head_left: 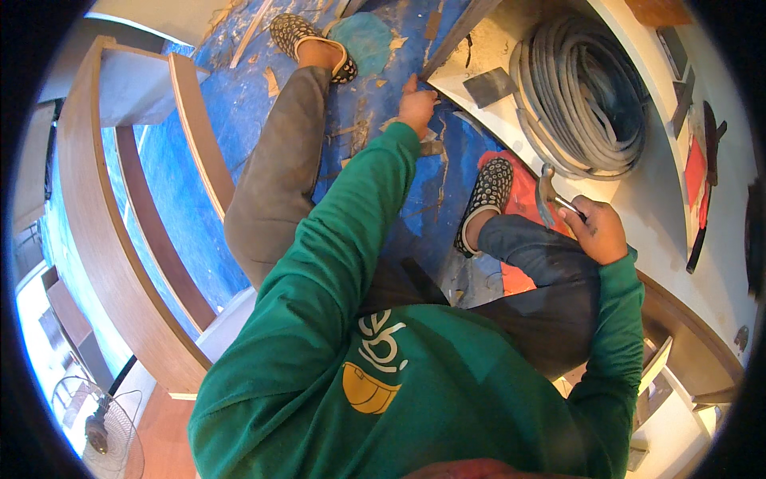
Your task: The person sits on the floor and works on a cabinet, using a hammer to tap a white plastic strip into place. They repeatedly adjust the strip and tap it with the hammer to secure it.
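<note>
Down on the blue floor (239, 120) I sit with my legs out. My left hand (417, 104) is stretched far ahead, up at about twelve o'clock. Its fingers are bunched together and press on a small thing at the edge of the pale curved board (511, 136). I cannot tell what that small thing is; it is too tiny to see.

My right hand (598, 231) is over at three o'clock, near my knee. Its fingers are wrapped tight around the handle of a hammer (550, 191). The metal head sticks up, just beside my right shoe (485, 199).

At one o'clock a big coil of grey hose (586, 96) lies on the board. Bits of wood lie all over the floor near my left shoe (307, 40). A long wooden frame (112, 239) curves past at nine o'clock.

I think this could go wrong. If I swing the hammer at the spot my left hand is holding, I could hit my fingers, because they sit so close. My arm is stretched far, so my aim may be poor. The hammer head is also near my foot, so a slip could hurt it.
</note>
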`<state>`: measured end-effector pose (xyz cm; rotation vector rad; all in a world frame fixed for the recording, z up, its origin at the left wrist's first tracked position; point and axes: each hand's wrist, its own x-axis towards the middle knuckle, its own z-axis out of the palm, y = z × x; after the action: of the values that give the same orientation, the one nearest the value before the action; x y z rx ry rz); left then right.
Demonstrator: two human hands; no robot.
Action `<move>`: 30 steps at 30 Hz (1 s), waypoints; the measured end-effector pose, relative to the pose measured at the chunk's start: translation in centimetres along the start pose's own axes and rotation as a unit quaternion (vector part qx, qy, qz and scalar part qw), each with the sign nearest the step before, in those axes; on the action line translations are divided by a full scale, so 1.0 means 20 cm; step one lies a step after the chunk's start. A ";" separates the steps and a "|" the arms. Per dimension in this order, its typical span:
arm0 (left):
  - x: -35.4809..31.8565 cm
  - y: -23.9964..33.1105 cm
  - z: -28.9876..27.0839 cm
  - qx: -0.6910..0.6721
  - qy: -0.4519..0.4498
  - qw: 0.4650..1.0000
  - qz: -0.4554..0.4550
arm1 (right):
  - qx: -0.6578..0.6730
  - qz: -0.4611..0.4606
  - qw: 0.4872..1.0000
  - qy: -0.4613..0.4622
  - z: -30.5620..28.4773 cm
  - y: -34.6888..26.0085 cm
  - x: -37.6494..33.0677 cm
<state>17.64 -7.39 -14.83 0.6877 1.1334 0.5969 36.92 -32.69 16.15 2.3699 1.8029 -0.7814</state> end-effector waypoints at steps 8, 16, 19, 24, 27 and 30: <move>-0.11 0.17 -0.06 0.147 -0.038 0.988 0.015 | -0.007 0.025 1.000 -0.012 0.00 -0.01 0.01; -0.02 0.12 -0.13 0.038 -0.070 0.997 -0.020 | -0.002 0.016 1.000 -0.009 0.00 -0.02 0.03; -0.04 0.14 -0.13 0.003 -0.079 0.996 -0.044 | -0.004 0.019 1.000 -0.007 0.01 -0.01 0.03; -0.03 0.17 -0.16 0.090 -0.097 0.990 -0.054 | -0.008 0.013 1.000 -0.003 0.01 -0.02 0.03; 0.03 0.14 -0.18 0.240 -0.090 0.966 -0.026 | -0.012 0.006 1.000 -0.005 0.00 -0.04 0.05; 0.02 0.17 -0.23 0.529 -0.172 0.824 0.111 | 0.003 0.009 1.000 -0.001 -0.02 -0.05 0.04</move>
<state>13.14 -3.99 -13.63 1.8269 0.9835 -0.0494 36.24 -31.63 16.40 2.3857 1.7779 -0.7868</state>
